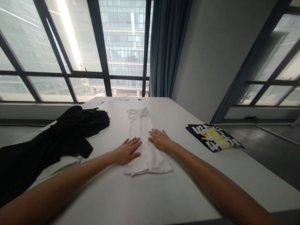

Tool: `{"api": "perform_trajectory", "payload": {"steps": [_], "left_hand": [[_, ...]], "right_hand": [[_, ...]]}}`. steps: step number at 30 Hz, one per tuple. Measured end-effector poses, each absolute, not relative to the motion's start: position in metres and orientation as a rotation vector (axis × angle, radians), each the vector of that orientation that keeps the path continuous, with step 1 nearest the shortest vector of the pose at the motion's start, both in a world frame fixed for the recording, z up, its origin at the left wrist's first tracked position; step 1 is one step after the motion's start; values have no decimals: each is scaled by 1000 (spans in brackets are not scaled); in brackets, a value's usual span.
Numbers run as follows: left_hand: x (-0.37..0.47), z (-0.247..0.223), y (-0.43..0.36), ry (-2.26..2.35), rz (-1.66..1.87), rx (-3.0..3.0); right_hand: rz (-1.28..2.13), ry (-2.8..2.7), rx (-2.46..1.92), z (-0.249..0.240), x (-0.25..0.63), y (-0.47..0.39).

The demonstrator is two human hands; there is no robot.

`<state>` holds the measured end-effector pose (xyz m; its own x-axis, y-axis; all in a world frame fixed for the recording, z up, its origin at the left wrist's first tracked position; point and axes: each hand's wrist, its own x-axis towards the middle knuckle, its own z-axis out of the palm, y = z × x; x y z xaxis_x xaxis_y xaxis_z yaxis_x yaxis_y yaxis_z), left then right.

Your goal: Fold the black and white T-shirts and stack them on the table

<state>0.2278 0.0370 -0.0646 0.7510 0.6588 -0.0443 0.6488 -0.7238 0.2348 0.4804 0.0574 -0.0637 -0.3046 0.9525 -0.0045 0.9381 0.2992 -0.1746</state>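
Observation:
A white T-shirt (142,156), folded into a long narrow strip, lies on the white table (112,193) in front of me. Its collar end points toward the window and its hem toward me. My left hand (127,151) rests palm down on the left edge of the cloth, fingers stretched out. On the right edge, a little farther up, my right hand (161,139) lies flat with its fingers apart. Neither hand grips the fabric.
Dark clothes (72,134) lie heaped along the table's left side, with white cloth (62,164) partly under them. Near the right edge is a folded black garment (214,137) with white and yellow print. Behind the table hangs a blue curtain (166,47) beside tall windows.

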Motion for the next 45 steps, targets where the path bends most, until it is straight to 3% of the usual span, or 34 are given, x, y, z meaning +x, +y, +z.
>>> {"api": "perform_trajectory", "payload": {"steps": [6, 12, 18, 23, 30, 34, 37, 42, 45], "left_hand": [[211, -56, -6, 946, 73, 2657], [178, -47, 9, 808, 364, 2638], [179, -54, 14, 676, 439, 2614], [190, -56, 11, 552, 631, 2664], [184, -52, 20, 604, 573, 2171], [192, -59, 35, 950, 919, 1672], [193, -63, 42, 1158, 990, 1566], [191, -64, 32, 1341, 844, 2210], [192, -65, 23, 1227, 670, 2652]], "right_hand": [[166, -2338, -1750, -64, 487, 26], [333, -2527, -1458, -39, 521, 14], [564, -2631, -1325, -26, 523, 3], [553, -2604, -1036, -23, 515, -1], [1077, -2321, -1024, -18, 512, -2], [821, -1752, -1315, -41, 499, 22], [638, -1640, -1585, -54, 494, 33], [421, -1847, -1712, -56, 494, 26], [257, -1978, -1673, -56, 496, 23]]}}
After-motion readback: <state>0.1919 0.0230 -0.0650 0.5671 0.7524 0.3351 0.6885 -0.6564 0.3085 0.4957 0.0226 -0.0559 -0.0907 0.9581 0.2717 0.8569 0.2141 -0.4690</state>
